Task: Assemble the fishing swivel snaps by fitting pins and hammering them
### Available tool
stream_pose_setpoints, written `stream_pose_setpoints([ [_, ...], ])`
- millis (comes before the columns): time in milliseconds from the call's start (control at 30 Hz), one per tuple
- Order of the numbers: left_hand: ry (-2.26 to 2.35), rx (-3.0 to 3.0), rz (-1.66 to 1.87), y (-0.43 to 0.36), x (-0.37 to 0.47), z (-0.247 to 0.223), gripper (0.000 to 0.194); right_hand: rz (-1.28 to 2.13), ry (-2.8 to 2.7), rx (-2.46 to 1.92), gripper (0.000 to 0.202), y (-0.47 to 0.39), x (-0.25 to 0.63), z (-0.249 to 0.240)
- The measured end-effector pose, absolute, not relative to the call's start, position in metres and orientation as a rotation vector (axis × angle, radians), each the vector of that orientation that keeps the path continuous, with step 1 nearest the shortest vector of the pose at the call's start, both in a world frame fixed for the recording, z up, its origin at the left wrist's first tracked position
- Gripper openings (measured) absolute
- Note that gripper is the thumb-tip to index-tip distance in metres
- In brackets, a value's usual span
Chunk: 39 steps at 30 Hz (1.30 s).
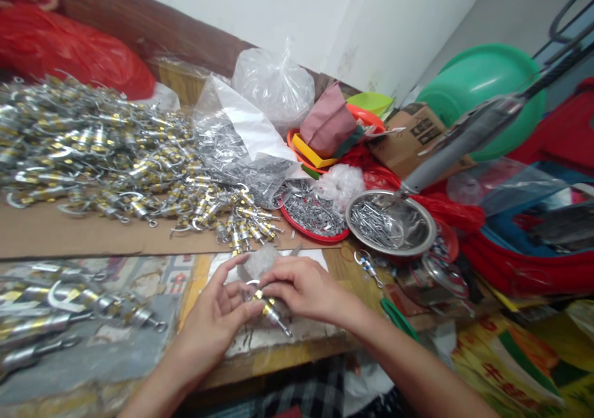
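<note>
A small silver-and-yellow metal fitting (270, 310), with a curved hook at one end and a ring at the other, is between my hands above the near edge of the table. My left hand (218, 303) pinches its hook end between thumb and fingers. From the other side, my right hand (299, 285) has its fingertips pressed together on the same end; anything small in them is hidden. A white paper-like sheet (241, 342) lies beneath, and a clump of clear plastic (261, 259) is just behind the fingers. Several similar fittings (88, 300) rest on the left.
Many more fittings (102, 146) are heaped on cardboard (28, 232) at the back left. Small metal pieces fill a red tray (320, 237); pins lie in a steel bowl (429, 232). A grey rod-shaped tool (468, 136) hangs over the bowl. Green-handled scissors (399, 319) lie at right.
</note>
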<state>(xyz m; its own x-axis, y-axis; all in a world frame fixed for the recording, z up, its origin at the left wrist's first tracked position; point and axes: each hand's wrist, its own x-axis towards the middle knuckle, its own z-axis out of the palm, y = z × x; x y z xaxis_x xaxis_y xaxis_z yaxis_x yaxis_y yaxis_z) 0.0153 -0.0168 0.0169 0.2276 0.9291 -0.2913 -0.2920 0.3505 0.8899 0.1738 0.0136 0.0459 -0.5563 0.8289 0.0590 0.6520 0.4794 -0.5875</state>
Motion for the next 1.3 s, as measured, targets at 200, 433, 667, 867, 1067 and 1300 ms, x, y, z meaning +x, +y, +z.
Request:
stream_pose_setpoints([
  [200, 0.971, 0.824, 0.968, -0.015, 0.014, 0.014, 0.071, 0.867, -2.128, -1.364, 0.012, 0.010, 0.166, 0.040],
  [433, 0.958, 0.790, 0.998, -0.016, 0.016, 0.015, 0.069, 0.870, -2.210, -1.302, 0.010, 0.013, 0.173, 0.039],
  [667, 0.945, 0.822, 0.955, -0.016, 0.013, 0.013, 0.069, 0.706, -2.086, -1.222, 0.019, 0.000, 0.165, 0.027],
  [867, 0.991, 0.848, 0.969, -0.014, 0.013, 0.010, 0.072, 0.551, -1.789, -1.363, 0.020, -0.006, 0.206, 0.028],
  [1067, 1.004, 0.848, 0.953, -0.015, 0.013, 0.011, 0.069, 0.394, -2.117, -1.923, 0.038, -0.024, 0.259, 0.005],
  [1300, 0.991, 0.844, 0.964, -0.015, 0.014, 0.007, 0.064, 0.415, -2.023, -1.681, 0.023, -0.040, 0.250, 0.031],
])
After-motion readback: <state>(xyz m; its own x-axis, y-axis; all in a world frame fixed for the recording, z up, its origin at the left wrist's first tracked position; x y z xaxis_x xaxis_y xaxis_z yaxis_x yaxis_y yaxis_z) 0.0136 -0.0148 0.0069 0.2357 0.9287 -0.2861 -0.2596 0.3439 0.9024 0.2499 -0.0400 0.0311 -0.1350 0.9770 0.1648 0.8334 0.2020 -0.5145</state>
